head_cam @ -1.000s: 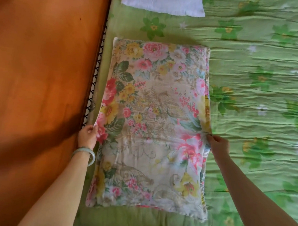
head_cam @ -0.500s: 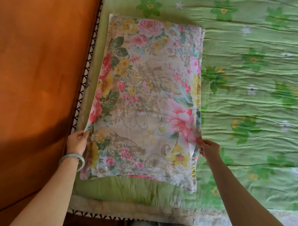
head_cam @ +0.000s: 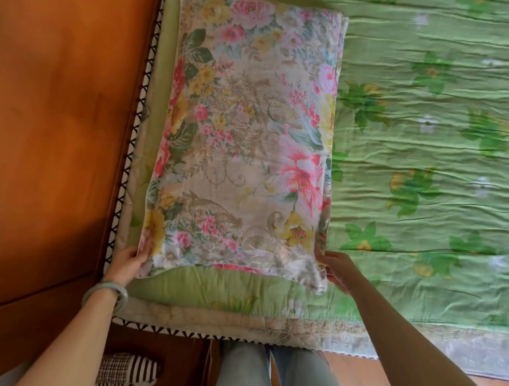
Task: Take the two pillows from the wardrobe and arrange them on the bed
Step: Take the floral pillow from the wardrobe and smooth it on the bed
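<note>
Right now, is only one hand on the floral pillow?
No, the left hand grips the floral pillow at its near left corner and the right hand pinches its near right corner.

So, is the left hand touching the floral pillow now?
Touching. The head view shows the left hand gripping the near left corner of the floral pillow, with its thumb on the fabric.

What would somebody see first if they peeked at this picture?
The big flowery pillow in the middle, all pink and yellow blooms, lying on the green bed cover beside the orange wooden board on the left. Next, the two hands at its near corners: the left hand grips one, with a pale green bracelet on its wrist, and the right hand pinches the other.
</note>
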`<state>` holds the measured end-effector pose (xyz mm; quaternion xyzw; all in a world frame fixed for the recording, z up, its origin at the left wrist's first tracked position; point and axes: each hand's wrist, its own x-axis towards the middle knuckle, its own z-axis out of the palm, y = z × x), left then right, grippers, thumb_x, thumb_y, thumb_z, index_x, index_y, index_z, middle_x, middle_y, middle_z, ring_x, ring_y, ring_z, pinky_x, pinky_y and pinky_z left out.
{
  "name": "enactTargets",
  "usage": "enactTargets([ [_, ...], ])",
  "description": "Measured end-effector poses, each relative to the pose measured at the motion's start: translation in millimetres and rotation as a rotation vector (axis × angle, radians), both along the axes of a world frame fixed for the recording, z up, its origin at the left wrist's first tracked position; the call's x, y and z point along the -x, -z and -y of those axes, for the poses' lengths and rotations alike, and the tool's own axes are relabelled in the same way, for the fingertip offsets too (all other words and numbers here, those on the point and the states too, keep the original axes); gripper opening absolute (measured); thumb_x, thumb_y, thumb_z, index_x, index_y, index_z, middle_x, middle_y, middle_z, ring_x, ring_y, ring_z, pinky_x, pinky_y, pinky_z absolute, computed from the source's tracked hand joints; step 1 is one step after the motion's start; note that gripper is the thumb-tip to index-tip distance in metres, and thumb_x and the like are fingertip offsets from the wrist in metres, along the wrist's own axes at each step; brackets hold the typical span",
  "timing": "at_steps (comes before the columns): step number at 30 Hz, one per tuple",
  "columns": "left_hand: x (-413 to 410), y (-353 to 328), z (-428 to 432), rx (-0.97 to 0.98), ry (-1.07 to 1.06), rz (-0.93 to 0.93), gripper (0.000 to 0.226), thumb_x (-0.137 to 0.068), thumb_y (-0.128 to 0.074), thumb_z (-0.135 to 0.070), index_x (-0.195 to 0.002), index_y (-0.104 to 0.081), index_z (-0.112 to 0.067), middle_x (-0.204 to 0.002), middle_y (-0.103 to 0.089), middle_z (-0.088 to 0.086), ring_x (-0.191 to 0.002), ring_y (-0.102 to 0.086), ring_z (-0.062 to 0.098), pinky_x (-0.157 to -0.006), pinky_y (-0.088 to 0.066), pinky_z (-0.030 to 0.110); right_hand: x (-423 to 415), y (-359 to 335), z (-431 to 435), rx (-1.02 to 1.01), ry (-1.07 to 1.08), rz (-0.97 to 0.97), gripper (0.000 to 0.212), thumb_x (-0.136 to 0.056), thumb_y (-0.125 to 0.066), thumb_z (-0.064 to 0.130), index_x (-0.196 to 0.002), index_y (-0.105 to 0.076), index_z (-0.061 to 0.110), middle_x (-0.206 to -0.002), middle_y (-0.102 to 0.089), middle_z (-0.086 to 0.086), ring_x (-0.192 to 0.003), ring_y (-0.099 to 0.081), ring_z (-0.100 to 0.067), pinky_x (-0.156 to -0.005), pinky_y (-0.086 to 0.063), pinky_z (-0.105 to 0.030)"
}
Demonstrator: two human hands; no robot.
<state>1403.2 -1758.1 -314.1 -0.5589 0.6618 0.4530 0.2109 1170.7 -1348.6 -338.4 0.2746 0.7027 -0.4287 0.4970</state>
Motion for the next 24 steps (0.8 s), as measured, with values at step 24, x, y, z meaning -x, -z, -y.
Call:
enactTargets([
  [24, -47.2, 3.0, -25.0, -0.031, -0.47, -0.113, 0.031, -0.086, -0.067, 0.004, -0.116, -0.061, 0.011, -0.092, -0.064, 0.012, -0.08, -0.06, 0.02, -0.057, -0.056, 0.014, -58.2, -16.8, -37.8, 0.005, 0.03, 0.043, 0.02, -0.077, -0.075, 0.001, -0.092, -0.067, -0.009, -0.067, -0.066, -0.015, -0.054, -0.062, -0.021, -0.048, -0.053, -0.026],
])
